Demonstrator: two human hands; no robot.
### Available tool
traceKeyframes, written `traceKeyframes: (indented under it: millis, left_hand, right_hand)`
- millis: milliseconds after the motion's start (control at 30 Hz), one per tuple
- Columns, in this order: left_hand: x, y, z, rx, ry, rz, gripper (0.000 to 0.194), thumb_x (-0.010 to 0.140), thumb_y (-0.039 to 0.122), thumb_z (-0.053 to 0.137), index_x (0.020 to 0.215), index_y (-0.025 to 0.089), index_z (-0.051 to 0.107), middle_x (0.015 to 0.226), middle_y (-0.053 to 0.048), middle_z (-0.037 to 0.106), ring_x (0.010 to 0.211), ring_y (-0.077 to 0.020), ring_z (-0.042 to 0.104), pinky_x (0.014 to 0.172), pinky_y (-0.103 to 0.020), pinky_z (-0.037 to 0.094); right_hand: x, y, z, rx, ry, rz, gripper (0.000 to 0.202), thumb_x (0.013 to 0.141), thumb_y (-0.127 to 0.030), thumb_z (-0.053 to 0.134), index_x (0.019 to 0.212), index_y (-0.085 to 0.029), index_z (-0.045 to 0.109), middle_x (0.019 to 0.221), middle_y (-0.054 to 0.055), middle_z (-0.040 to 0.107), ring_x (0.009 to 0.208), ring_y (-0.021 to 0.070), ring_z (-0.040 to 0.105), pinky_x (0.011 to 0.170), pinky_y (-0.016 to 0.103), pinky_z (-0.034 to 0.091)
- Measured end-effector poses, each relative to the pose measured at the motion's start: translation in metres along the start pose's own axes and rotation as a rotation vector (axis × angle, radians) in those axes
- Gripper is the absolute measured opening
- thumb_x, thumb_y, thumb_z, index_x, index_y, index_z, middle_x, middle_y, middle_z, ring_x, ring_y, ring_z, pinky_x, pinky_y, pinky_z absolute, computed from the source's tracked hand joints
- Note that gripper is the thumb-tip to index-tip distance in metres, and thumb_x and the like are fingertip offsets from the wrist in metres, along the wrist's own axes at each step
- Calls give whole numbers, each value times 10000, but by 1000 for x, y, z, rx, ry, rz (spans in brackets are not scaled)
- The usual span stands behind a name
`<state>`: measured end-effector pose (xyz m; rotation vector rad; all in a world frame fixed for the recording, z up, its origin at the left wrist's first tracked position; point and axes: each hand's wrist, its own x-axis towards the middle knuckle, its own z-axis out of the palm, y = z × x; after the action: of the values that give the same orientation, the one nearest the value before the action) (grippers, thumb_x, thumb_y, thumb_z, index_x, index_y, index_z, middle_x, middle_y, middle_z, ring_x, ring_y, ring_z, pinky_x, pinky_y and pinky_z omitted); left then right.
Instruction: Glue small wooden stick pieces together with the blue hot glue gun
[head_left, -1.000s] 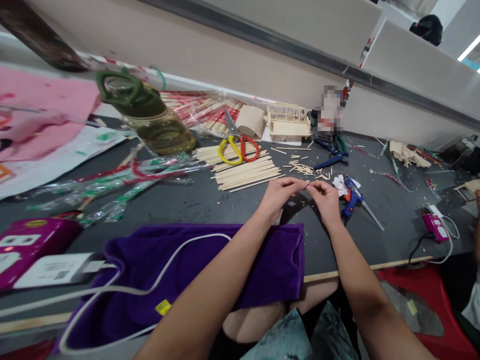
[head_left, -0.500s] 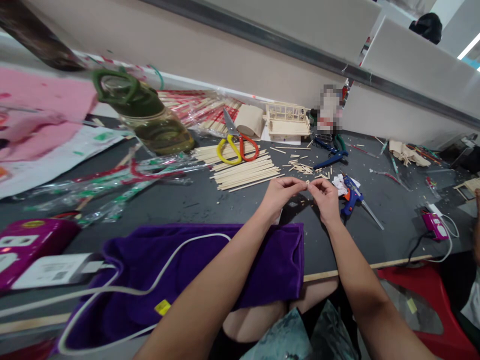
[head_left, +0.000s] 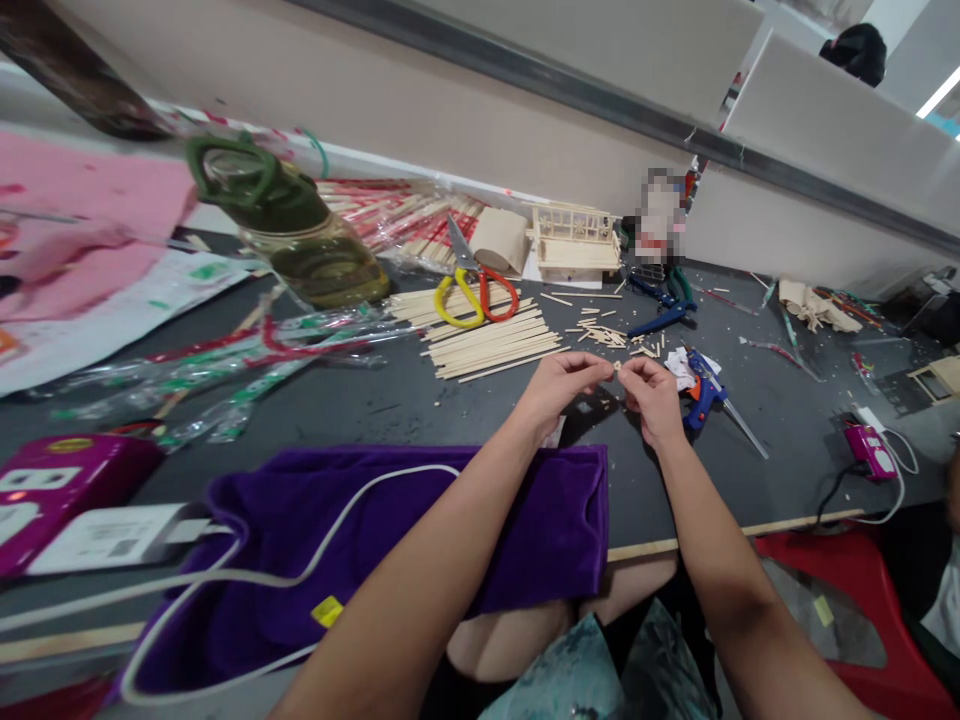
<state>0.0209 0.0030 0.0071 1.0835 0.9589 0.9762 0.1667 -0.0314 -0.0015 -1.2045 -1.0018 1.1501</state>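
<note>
My left hand [head_left: 561,388] and my right hand [head_left: 655,398] meet fingertip to fingertip above the dark tabletop. Pinched between them is a tiny pale wooden piece [head_left: 617,367], too small to make out its exact shape. Just beyond the fingers lie several short cut stick pieces [head_left: 600,333]. A row of long thin wooden sticks [head_left: 491,345] is to the left, with red-and-yellow-handled scissors [head_left: 480,290] resting on it. Close by my right hand, a blue glue gun [head_left: 705,390] lies on its side with white crumpled paper beside it.
A small wooden model bench [head_left: 577,240] stands by the partition, with blue pliers [head_left: 664,305] to its right. A green-topped bottle [head_left: 300,230] is at left. Purple cloth [head_left: 420,540], a white cable [head_left: 322,555] and a magenta power strip [head_left: 67,490] occupy the front.
Both hands stay in nearly the same place. The fingertips shift very slightly, and the small wooden piece shows a little more clearly between them.
</note>
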Motion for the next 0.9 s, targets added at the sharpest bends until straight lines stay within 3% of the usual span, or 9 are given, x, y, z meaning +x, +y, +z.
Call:
traceKeyframes:
  millis: [533,900]
  left_hand:
    - [1,-1,1,15,8,8,228,569,377,797,649,177,722,656,-20,673,579,-113,518,578,-243,419]
    - [3,-1,0,6,40,44,211,583,363,793,633,173,716,641,-18,667,566,-102,504,569,-241,393]
  right_hand:
    - [-2,-3,2,-16,3,41,304,640,-459,756,716,-209,601,526,-83,422,442,65,280,408,221,223]
    - [1,-1,-2,-12,24,22,301,676,-463,744,801,-209,644,554,-79,463,421,58,276,390,222,218]
